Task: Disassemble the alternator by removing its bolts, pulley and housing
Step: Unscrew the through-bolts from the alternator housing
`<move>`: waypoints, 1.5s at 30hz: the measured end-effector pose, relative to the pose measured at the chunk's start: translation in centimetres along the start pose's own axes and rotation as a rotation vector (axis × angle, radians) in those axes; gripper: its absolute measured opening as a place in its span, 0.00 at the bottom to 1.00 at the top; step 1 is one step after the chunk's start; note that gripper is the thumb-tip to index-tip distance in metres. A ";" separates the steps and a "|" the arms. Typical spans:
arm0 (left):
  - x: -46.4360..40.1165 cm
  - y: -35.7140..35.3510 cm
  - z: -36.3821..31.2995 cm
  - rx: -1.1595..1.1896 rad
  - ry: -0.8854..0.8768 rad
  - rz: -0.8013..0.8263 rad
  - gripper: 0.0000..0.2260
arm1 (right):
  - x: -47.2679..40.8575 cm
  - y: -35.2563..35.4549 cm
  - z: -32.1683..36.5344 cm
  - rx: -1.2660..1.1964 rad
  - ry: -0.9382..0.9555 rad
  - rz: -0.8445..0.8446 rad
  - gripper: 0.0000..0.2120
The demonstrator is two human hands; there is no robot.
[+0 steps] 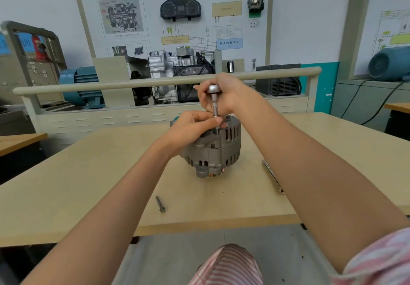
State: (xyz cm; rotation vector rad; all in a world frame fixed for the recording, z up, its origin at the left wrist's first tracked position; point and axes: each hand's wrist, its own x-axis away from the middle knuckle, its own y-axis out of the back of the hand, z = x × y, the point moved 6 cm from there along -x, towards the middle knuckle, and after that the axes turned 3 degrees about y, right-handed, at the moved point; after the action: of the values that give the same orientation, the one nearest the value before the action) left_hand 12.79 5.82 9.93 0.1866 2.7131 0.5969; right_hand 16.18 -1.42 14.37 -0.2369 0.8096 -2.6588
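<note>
1. Alternator (214,149): grey cast housing with vent slots, standing on the table (88,174) near its middle, pulley end down; a copper-coloured ring shows at its base.
2. Socket driver (214,103): metal tool with a round head and knurled shaft, held upright, its tip set down into the top of the alternator at a bolt position. The bolt itself is hidden under the tip.
3. Right hand (221,94): fingers curled round the head and upper shaft of the socket driver, above the alternator.
4. Left hand (195,125): lying against the upper left side of the alternator, thumb and fingertips pinching the lower shaft of the socket driver just above the housing.
5. Loose bolt (160,204): long, dark, lying flat on the table near its front edge, well apart from the alternator.
6. Flat metal tool (271,175): lying on the table to the right of the alternator, partly covered by the right forearm; its kind cannot be told.
7. Training board (173,18): wall-mounted display with diagrams and an instrument cluster, behind the table.
8. Gearbox unit (177,67): grey assembly on the stand below the training board.
</note>
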 end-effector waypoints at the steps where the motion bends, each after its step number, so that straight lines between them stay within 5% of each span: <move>1: -0.1 0.1 0.0 -0.001 0.005 0.011 0.08 | -0.1 0.1 0.0 -0.032 -0.012 0.005 0.11; 6: -0.2 -0.1 0.7 0.084 -0.007 -0.031 0.06 | 0.5 -0.4 0.1 -0.024 0.057 -0.087 0.09; 8: 0.0 -0.1 0.8 0.110 -0.027 -0.068 0.05 | 1.0 -0.3 0.2 -0.026 0.237 -0.244 0.07; 10: 0.0 0.0 0.9 0.076 -0.043 -0.125 0.15 | 1.7 0.2 0.3 -0.044 0.502 -0.445 0.04; 13: 0.0 0.0 1.0 0.037 -0.032 -0.168 0.20 | 2.0 1.1 0.6 -0.134 0.668 -0.558 0.14; 17: -0.1 0.0 0.3 0.062 -0.024 -0.038 0.06 | 1.5 0.2 1.4 -0.070 0.387 -0.374 0.07; 21: -0.6 0.0 0.0 0.040 0.012 0.030 0.08 | 1.2 0.1 1.4 0.010 0.152 -0.263 0.10; 32: -1.1 0.3 -0.4 0.038 -0.043 -0.002 0.05 | -0.2 0.0 0.7 0.204 -0.035 0.081 0.14; 35: -0.9 0.2 -0.2 0.051 -0.067 -0.061 0.04 | -0.2 0.1 0.8 0.132 0.046 -0.021 0.10; 40: -0.6 0.1 -0.3 0.073 -0.130 -0.145 0.11 | 0.9 1.7 1.0 -0.074 0.503 -0.512 0.09; 42: -0.4 0.0 -0.2 0.076 -0.126 -0.155 0.14 | 0.9 1.8 1.0 -0.089 0.572 -0.544 0.13; 45: -0.4 -0.3 -0.3 0.060 -0.080 -0.092 0.15 | 0.7 1.1 0.9 -0.062 0.423 -0.427 0.05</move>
State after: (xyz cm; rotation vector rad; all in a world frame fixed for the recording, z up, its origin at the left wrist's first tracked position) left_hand 12.99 5.32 10.17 0.0983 2.6478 0.4726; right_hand 16.04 -3.00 14.51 0.1679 1.0695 -3.1451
